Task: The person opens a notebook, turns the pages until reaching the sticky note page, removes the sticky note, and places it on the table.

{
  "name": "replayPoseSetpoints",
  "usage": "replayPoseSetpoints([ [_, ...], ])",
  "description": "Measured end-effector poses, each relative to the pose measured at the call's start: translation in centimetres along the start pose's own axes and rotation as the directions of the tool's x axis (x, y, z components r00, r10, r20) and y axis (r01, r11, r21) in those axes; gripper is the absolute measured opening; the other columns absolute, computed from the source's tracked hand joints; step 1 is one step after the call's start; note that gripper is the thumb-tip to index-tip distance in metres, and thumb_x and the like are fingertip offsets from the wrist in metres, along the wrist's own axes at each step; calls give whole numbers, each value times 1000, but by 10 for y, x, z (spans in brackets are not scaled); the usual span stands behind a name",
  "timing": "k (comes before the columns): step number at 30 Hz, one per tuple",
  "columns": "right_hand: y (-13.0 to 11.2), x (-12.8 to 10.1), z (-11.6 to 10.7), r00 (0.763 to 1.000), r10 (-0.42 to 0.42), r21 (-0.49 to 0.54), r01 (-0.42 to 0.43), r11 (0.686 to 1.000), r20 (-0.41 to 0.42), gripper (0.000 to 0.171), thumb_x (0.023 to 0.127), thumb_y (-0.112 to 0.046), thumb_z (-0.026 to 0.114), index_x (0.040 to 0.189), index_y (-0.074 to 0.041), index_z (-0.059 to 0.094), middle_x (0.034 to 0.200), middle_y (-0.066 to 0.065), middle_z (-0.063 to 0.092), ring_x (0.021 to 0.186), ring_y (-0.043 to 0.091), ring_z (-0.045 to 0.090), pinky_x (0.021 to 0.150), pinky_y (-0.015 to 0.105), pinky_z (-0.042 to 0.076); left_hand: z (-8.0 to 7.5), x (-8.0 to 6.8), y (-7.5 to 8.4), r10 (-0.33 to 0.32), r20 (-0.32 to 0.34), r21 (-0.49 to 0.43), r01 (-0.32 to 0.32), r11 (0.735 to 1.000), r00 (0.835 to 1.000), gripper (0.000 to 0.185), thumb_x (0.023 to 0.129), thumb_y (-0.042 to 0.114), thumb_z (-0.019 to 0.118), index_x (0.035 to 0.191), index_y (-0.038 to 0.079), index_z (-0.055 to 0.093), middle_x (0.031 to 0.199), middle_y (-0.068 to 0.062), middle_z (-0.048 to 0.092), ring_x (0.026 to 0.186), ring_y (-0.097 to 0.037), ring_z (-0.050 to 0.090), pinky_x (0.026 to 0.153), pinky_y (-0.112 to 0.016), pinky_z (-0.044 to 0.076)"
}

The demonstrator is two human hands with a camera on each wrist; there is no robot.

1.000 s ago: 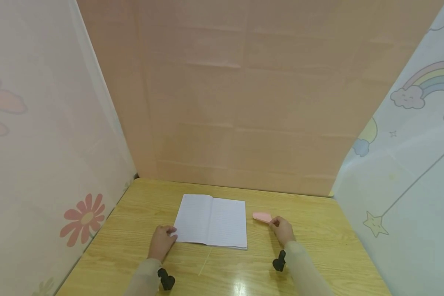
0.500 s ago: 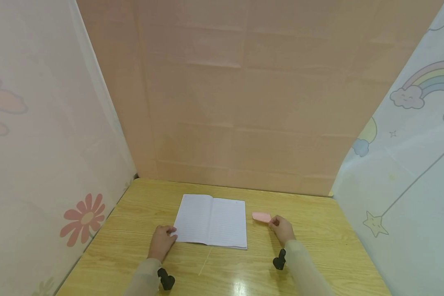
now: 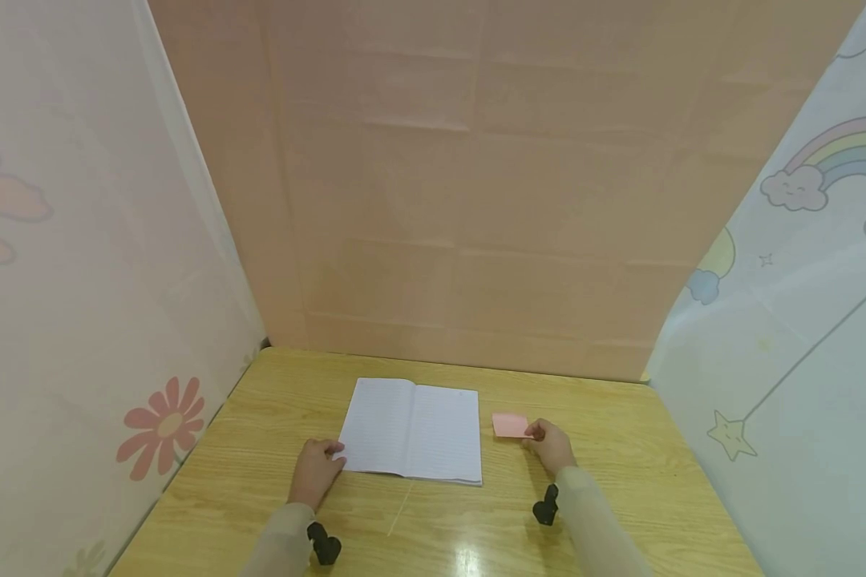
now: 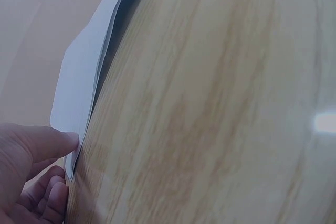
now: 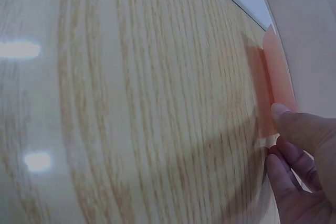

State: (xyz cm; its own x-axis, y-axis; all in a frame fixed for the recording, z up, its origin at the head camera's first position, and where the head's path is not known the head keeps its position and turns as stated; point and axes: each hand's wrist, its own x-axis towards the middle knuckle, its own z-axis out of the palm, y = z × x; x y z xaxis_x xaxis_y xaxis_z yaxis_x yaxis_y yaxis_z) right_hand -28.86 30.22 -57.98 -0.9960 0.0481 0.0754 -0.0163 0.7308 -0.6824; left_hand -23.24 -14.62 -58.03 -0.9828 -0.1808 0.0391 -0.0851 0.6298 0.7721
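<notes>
Pink paper is what my right hand (image 3: pixel 551 445) has hold of: a small sticky note (image 3: pixel 510 425), pinched at its near corner between thumb and fingers (image 5: pixel 299 129). In the right wrist view the note stands up off the bench (image 3: pixel 606 481) at an angle instead of lying flat, so only a sliver of it is actually in my grip. It sits just right of the open notebook (image 3: pixel 413 430), close to the page edge but not touching as far as I can tell.

My left hand (image 3: pixel 316 471) is at the notebook's near left corner, thumb (image 4: pixel 47 142) pressing on the top page, the other fingers curled at the corner's edge. The left wrist view shows the pages bowing up off the wood further along.

What bugs me from here, just my read:
- such a thin pinch on the note could let it slip or fold over on itself, and if there's adhesive it might stick to my fingers or to the bench
- that varnished wood looks slick, so with only a thumb on one corner the notebook could skate or pivot if I nudge it
- the bowed pages could flip if I let up on the left
</notes>
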Motion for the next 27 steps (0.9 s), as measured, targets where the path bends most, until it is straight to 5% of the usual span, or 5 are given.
replayPoseSetpoints([
  [27, 3, -1, -2, 998, 50, 63, -52, 997, 25, 21, 82, -14, 76, 96, -5, 64, 95, 8, 66, 91, 24, 62, 83, 43, 50, 2, 0, -1, -26, 1, -18, 26, 999, 1000, 18, 82, 7, 71, 99, 0, 72, 102, -16, 58, 93, -26, 57, 83, -45, 50],
])
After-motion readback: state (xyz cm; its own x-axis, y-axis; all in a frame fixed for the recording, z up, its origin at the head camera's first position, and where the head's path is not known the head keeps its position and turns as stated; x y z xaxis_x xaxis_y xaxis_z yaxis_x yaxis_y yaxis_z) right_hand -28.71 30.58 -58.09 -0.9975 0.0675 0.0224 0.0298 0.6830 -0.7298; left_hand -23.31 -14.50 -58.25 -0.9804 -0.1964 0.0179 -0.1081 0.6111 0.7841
